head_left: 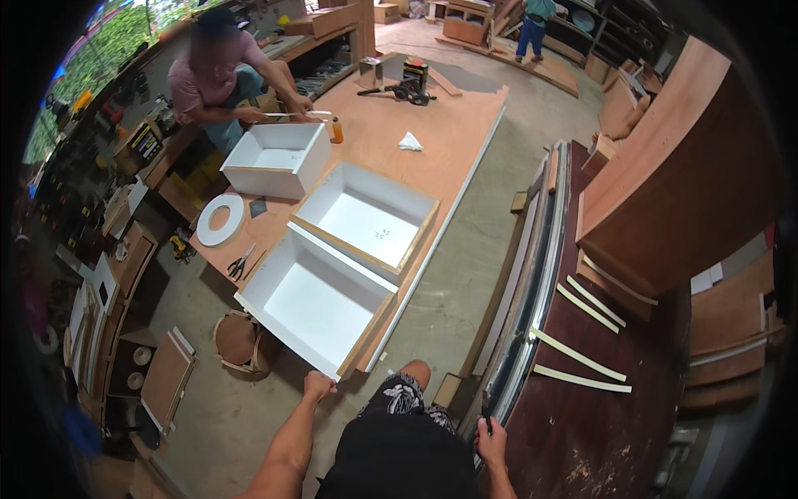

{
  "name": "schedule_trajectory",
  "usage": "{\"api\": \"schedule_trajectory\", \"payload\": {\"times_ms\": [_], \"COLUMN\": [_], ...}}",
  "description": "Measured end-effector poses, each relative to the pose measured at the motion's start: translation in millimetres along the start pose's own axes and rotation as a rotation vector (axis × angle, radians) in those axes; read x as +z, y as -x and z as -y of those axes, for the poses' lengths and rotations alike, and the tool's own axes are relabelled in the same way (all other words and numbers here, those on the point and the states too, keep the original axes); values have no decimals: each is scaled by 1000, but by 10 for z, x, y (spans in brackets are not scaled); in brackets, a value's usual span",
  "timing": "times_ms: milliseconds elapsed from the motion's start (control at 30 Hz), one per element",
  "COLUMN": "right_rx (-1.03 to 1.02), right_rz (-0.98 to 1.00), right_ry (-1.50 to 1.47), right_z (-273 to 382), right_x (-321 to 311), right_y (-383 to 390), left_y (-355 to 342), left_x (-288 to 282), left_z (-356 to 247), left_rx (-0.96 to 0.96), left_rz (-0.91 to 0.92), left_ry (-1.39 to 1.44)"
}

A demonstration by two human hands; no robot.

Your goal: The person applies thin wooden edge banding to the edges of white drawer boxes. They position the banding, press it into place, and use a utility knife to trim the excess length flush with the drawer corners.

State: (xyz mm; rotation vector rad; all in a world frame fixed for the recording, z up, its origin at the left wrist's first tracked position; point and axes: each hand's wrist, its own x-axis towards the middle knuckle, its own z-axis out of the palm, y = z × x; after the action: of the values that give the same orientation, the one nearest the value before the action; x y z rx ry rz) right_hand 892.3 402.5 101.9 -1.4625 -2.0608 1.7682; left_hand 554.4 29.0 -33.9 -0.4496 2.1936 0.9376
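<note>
My left hand point(317, 386) grips the near corner of a white open box drawer point(320, 303) that overhangs the front edge of the long plywood worktable point(449, 133). A second white drawer point(366, 218) lies just behind it and a third point(277, 158) farther back. My right hand point(490, 441) is down by the edge of the dark brown board point(598, 416) at my right, closed around a small dark object that I cannot make out. My patterned shorts and bare knee point(411, 378) show between the hands.
Another person point(220, 79) leans over the far drawer with a thin strip. A white tape roll point(220, 220), pliers point(241, 262), a crumpled cloth point(410, 142) and a power tool point(407, 87) lie on the table. Pale edging strips point(582, 358) rest on the dark board. A round stool point(241, 341) stands below.
</note>
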Motion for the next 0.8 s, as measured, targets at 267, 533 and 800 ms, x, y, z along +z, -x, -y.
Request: {"api": "schedule_trajectory", "payload": {"times_ms": [267, 533, 800], "right_rx": [-61, -112, -52], "right_rz": [12, 42, -58], "right_ry": [-142, -264, -169], "right_z": [874, 2199, 3137], "right_x": [134, 334, -108], "right_y": [-651, -2578, -4126], "left_y": [201, -182, -593], "left_x": [236, -24, -1324], "left_z": [-395, 55, -1888], "left_rx": [-171, -113, 226], "left_rz": [-219, -77, -504], "left_ry": [-45, -783, -604]}}
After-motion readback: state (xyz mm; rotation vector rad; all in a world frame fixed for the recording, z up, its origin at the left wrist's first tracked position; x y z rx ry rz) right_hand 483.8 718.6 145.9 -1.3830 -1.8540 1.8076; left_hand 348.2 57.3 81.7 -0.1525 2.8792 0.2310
